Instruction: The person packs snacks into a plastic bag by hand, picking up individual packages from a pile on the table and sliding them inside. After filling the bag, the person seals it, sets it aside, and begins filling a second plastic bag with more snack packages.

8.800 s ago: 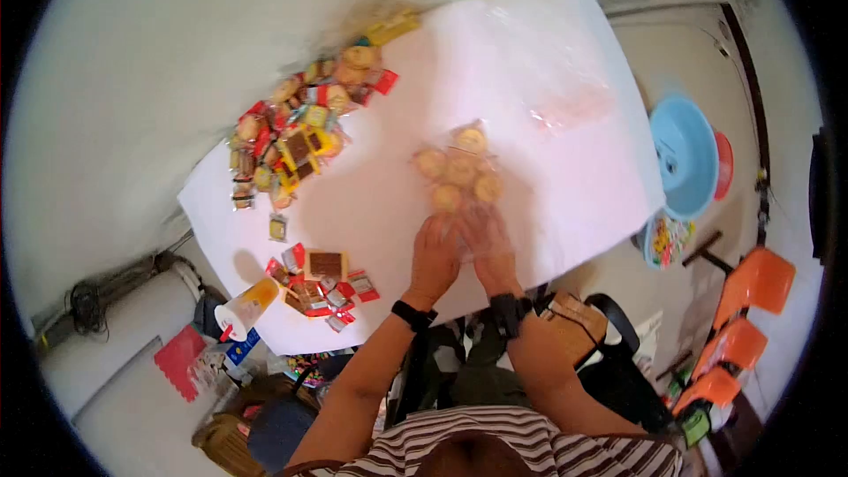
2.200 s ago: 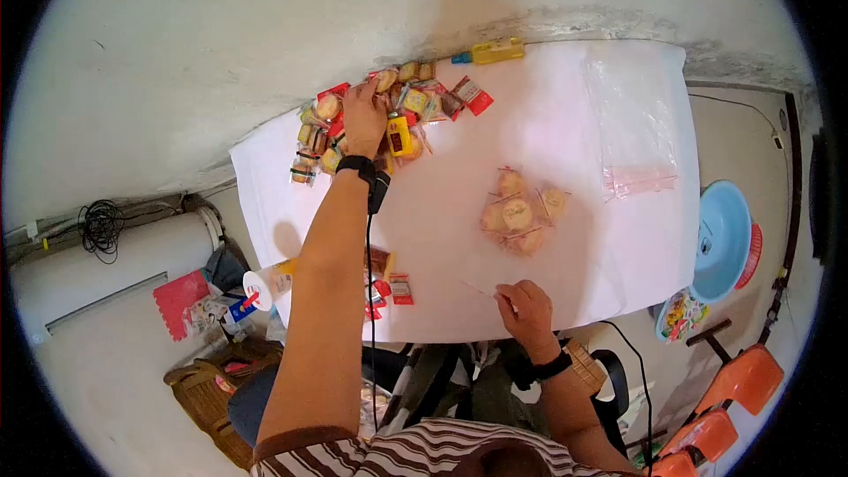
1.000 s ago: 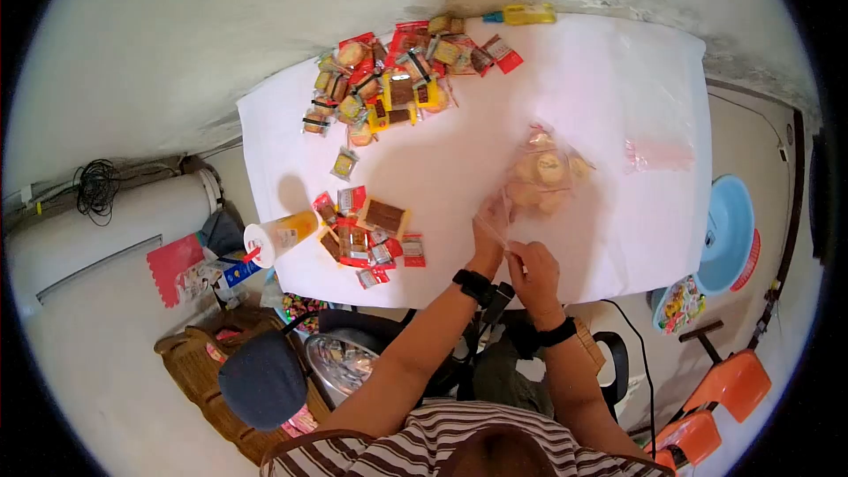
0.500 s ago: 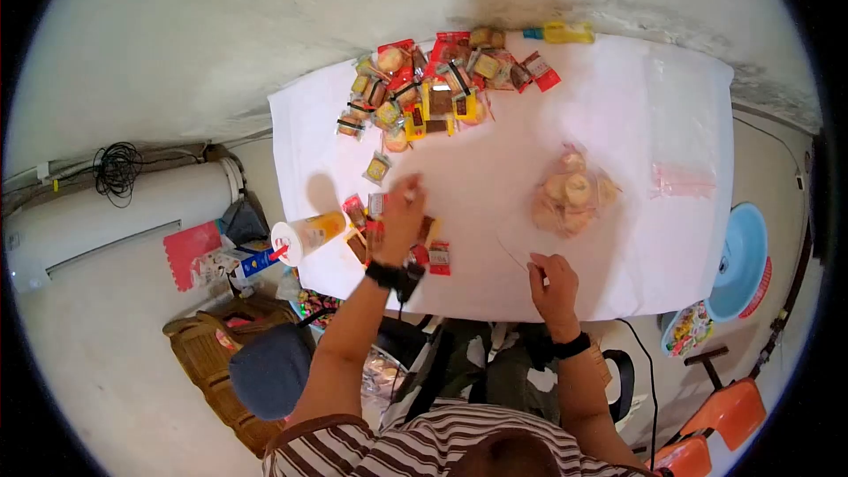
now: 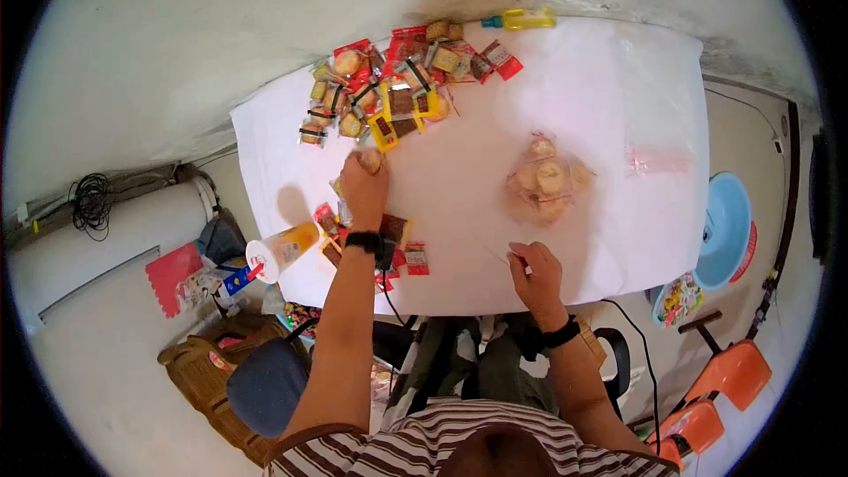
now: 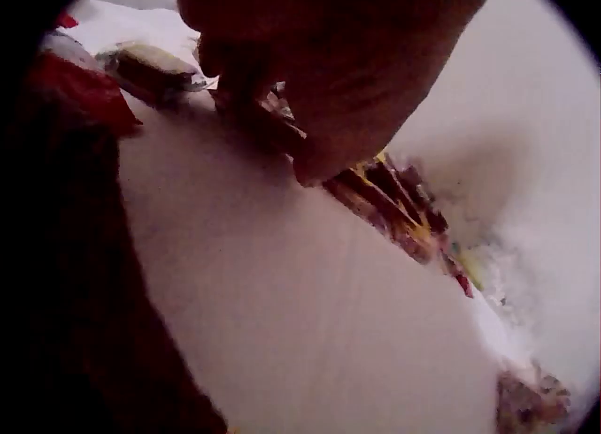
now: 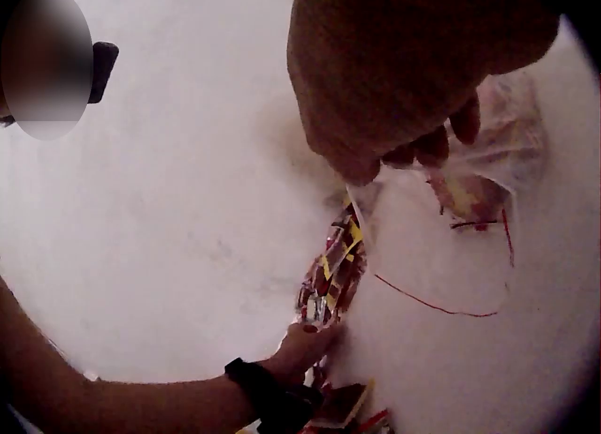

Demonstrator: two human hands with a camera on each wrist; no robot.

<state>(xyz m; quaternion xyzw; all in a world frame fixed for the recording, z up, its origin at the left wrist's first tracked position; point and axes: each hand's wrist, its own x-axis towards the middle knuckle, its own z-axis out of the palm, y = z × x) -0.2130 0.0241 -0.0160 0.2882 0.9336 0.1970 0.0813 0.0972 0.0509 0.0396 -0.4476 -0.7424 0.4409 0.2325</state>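
My left hand (image 5: pixel 365 193) reaches to the near edge of the heap of wrapped snacks (image 5: pixel 411 97), a round wrapped cookie (image 5: pixel 370 160) pinched at its fingertips. In the left wrist view, that hand (image 6: pixel 347 68) bends over, hiding most of what it holds. Nearer the table's front edge, my right hand (image 5: pixel 537 278) pinches the rim of a clear bag with thumb and finger. Several round cookies (image 5: pixel 548 178) lie inside the bag beyond it. The right wrist view shows the right hand (image 7: pixel 413 77) on the whitish rim, with a red line on the bag (image 7: pixel 437 307).
A smaller group of red and brown packets (image 5: pixel 416 258) lies by a cup of orange drink (image 5: pixel 284 250), at the table's left. Flat clear bags (image 5: pixel 658 115) lie right, and a yellow bottle (image 5: pixel 527 18) at the back. Blue basins (image 5: pixel 726 230) stand beyond the right edge.
The left hand has gone from the bag's rim over the small packets to the large heap's near edge, and now holds a round cookie. The right hand keeps its pinch on the rim.
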